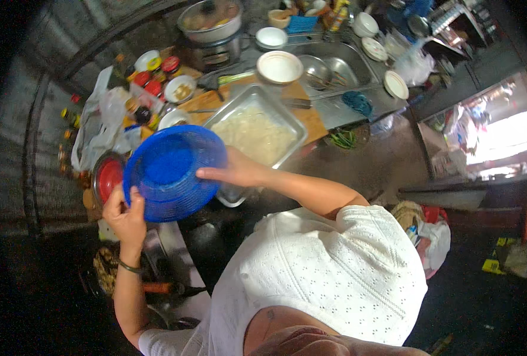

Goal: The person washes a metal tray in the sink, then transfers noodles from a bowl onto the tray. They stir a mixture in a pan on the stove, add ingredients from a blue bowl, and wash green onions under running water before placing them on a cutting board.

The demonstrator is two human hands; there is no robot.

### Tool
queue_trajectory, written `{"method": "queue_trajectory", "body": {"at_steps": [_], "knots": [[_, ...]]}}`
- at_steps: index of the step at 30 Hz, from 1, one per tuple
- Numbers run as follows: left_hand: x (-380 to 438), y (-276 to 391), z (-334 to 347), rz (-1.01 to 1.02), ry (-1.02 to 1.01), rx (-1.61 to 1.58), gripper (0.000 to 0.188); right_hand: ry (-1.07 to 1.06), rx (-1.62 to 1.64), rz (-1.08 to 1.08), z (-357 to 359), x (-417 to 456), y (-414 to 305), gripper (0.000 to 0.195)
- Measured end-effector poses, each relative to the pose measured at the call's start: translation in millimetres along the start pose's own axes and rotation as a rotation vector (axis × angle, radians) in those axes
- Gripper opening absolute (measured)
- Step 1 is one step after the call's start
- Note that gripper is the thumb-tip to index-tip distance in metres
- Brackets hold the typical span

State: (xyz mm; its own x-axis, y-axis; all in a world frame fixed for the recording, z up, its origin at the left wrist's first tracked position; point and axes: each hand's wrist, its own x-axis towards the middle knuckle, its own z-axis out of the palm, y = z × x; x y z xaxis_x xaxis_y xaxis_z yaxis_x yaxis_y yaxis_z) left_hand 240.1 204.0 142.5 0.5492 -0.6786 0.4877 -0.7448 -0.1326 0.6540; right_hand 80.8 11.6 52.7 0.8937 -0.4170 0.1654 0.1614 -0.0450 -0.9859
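A blue plastic mesh basket (pixel 174 200) is held up between my two hands, tilted so that its inside shows. My left hand (pixel 127 213) grips the near left rim, with the thumb over the edge. On the right side, my right hand (pixel 232 169) holds the rim, its thumb on the basket and its fingers hidden behind. Just beyond my right hand lies a rectangular metal tray (pixel 296 129) with a pale, off-white food layer (pixel 254 133) in it. A red bowl (pixel 110 175) stands beside the basket, partly hidden by it. The basket seems to hold nothing.
A wooden cutting board (pixel 314 127) lies under the tray, with a knife (pixel 296 103) on it. A white bowl (pixel 280 66) stands near the metal sink (pixel 365 66). Jars, bowls and plastic bags (pixel 114 107) crowd the left. A large pot (pixel 212 31) sits at the back.
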Motion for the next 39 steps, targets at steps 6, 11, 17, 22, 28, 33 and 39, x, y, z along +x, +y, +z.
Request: {"method": "queue_trajectory", "body": {"at_steps": [6, 11, 17, 22, 28, 33, 39], "knots": [[66.2, 73.8, 118.6, -0.039, -0.328, -0.106, 0.029, 0.568, -0.368, 0.062, -200.1, -30.0, -2.9, 0.046], [75.0, 122.4, 215.8, 0.035, -0.445, -0.082, 0.029, 0.915, -1.218, -0.087, -462.3, -48.7, 12.7, 0.086], [67.1, 163.3, 336.0, 0.147, -0.416, 0.164, 0.026, 0.538, -1.818, 0.173, -631.3, -60.6, 66.3, 0.073], [61.9, 185.2, 370.6, -0.059, -0.391, 0.216, 0.015, 0.085, -1.798, 0.53, -670.7, -32.7, 110.1, 0.043], [72.8, 201.3, 392.7, -0.088, -0.366, 0.247, 0.014, -0.349, -1.802, 0.451, -717.8, -48.6, 137.1, 0.037], [74.8, 205.6, 399.8, -0.086, -0.324, 0.259, 0.014, 0.478, -1.367, 0.438, -708.9, -28.1, 75.4, 0.038], [77.4, 204.8, 404.2, -0.061, -0.277, 0.197, 0.014, 0.457, -0.164, 0.8, -674.7, -48.2, 85.1, 0.039]]}}
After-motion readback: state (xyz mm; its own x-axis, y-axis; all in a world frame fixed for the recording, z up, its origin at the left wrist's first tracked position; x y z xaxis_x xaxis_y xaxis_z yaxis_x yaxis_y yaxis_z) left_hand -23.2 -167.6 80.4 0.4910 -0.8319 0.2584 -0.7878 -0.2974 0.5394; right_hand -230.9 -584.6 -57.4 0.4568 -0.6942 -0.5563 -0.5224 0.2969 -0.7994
